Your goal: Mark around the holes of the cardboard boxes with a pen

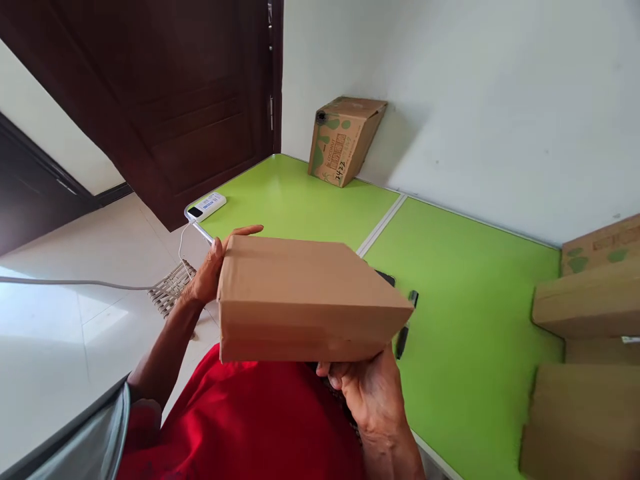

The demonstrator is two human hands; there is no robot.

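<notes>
I hold a plain brown cardboard box (305,300) with both hands above the near edge of a bright green table (465,313). My left hand (213,270) grips the box's left end, thumb on top and fingers wrapped around the side. My right hand (367,390) supports the box from underneath at its near right corner, fingers curled against the bottom. The box is closed and tilted slightly. A black pen (406,327) and a dark flat object (386,277) lie on the table just behind the box, partly hidden by it.
A printed cardboard box (343,140) leans against the white wall at the table's far corner. Stacked cardboard boxes (585,353) stand at the right. A white power strip (205,207) with a cable lies at the table's left edge. A dark wooden door (165,100) is behind.
</notes>
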